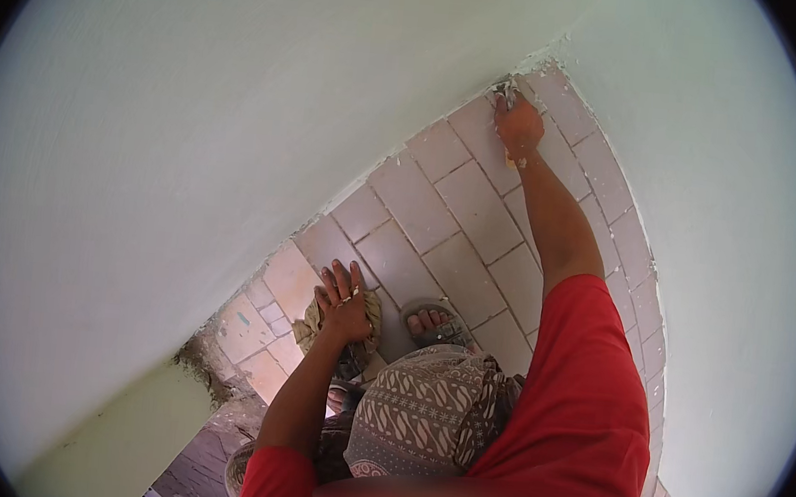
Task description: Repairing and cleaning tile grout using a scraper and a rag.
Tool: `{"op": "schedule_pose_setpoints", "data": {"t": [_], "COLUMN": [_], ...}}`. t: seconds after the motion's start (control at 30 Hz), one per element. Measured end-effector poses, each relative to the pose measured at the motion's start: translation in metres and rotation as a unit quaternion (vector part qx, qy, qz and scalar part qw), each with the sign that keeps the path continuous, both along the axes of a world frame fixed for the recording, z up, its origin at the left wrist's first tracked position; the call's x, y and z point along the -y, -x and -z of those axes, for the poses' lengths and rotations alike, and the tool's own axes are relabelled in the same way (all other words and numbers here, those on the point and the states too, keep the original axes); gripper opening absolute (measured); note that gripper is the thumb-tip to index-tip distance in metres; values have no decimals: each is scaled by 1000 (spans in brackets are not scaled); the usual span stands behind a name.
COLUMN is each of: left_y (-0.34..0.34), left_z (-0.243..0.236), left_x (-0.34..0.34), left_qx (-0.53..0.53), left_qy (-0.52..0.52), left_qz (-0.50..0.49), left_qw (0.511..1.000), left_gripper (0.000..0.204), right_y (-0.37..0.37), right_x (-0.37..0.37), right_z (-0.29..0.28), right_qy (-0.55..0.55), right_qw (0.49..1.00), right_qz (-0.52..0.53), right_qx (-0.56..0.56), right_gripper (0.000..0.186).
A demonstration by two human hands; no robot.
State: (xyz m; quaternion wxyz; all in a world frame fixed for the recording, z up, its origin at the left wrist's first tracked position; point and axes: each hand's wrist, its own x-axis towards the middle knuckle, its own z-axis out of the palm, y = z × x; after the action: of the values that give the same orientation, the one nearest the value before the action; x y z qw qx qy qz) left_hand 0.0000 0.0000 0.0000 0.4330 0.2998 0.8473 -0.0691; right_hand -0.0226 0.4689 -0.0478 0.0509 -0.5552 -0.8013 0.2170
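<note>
My right hand (520,127) is closed around a scraper-like tool (508,90), whose metal end is at the foot of the wall, close to the corner where two pale walls meet. A yellowish part of it shows below my fingers; its exact shape is hidden. My left hand (343,312), fingers spread and marked with pale flecks, rests over a crumpled olive-beige cloth (308,332) on the floor. My sandalled foot (427,323) is just right of that hand, beside my bent knee in grey patterned fabric.
Pale walls (173,115) (739,241) converge at the top around pinkish floor tiles (472,264), with white flecks along their bases. A rough, damaged edge (201,364) and a pale green surface (127,424) are at lower left, beside darker paving (199,463).
</note>
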Motion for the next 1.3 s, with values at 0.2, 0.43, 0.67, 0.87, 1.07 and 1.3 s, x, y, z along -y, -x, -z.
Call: {"op": "schedule_pose_setpoints", "data": {"t": [0.2,0.43,0.67,0.87,1.07,1.3], "left_y": [0,-1,-3,5,3,4], "left_z": [-8,13,22,0,3,0], "left_x": [-11,0,9,-8,-2,-9], "left_qx": [30,-15,-36,22,9,19], "left_qy": [23,-5,-18,29,21,22], "left_qz": [-2,10,17,-12,-6,0], "left_qw": [999,1000,999,999,1000,1000], "left_gripper": [115,127,125,120,118,117], "right_y": [-12,2,3,-2,-1,0], "right_x": [-20,-14,-26,-16,-2,-6], "right_z": [7,7,-3,0,-1,-3], "right_qy": [-35,-23,-4,-59,-25,-48], "right_qw": [998,999,999,996,993,996], "right_qz": [-56,-40,-46,-72,-111,-77], "right_qx": [-10,-9,5,-6,-7,16], "right_gripper": [50,43,46,41,46,42]}}
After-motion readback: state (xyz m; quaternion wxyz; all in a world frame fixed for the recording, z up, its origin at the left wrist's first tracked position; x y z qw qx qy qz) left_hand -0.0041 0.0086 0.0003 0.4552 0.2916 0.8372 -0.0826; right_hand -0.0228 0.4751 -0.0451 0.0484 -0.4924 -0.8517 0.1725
